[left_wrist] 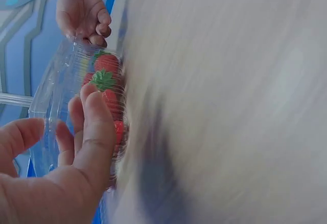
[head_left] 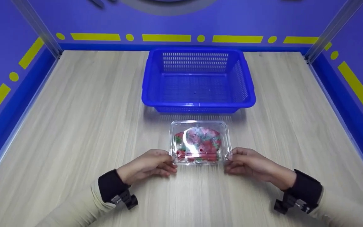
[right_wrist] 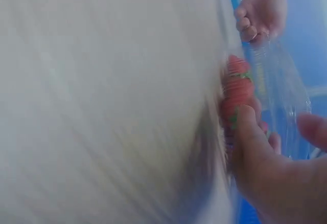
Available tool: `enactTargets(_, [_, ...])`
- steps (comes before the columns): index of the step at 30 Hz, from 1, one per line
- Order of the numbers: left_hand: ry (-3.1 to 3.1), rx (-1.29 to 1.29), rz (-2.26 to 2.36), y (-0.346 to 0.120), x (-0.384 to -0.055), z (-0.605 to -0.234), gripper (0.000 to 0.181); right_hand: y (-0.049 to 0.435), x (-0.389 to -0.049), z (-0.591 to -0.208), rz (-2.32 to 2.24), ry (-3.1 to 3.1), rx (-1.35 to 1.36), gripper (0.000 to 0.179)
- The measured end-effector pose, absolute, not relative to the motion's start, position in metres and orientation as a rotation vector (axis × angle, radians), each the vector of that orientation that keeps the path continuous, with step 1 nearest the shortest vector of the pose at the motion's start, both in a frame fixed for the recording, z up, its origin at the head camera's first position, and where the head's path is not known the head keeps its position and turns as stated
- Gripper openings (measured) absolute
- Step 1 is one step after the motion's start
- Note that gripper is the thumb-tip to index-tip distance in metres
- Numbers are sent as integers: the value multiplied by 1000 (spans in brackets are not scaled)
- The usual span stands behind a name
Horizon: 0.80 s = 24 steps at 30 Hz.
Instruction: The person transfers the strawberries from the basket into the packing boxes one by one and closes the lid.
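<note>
A clear plastic box of strawberries is in front of the basket in the head view, with red fruit and green leaves showing through its shiny lid. My left hand holds the box at its near left corner, the other fingers bent below the thumb. At the near right corner, my right hand grips it the same way. Seen from the left wrist, the strawberries lie along the bottom of the box. The right wrist view has the box's clear wall beside the right thumb.
Just beyond the box stands a blue plastic basket with slotted walls and nothing inside. The pale wood table is enclosed by blue panels with yellow markings at the back and both sides.
</note>
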<state>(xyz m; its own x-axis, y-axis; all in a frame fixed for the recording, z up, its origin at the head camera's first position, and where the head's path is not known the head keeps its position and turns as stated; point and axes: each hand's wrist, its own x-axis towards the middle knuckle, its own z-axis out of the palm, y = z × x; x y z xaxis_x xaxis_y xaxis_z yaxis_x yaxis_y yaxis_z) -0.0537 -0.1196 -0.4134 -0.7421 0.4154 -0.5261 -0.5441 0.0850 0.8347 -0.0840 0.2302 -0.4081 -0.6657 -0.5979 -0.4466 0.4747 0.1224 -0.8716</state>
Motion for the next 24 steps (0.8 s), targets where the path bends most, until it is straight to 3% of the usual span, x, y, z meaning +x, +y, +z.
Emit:
enactTargets(5, [1710, -166, 1773, -118, -61, -418, 26, 225, -90, -409, -1715, 1577, -98, 16])
enactTargets(14, [1731, -145, 1866, -119, -81, -421, 12, 218, -102, -410, -1798, 1573, -80, 21])
enactTargets(24, [1800, -134, 1862, -121, -91, -421, 14, 214, -108, -409, -1790, 1559, -53, 22])
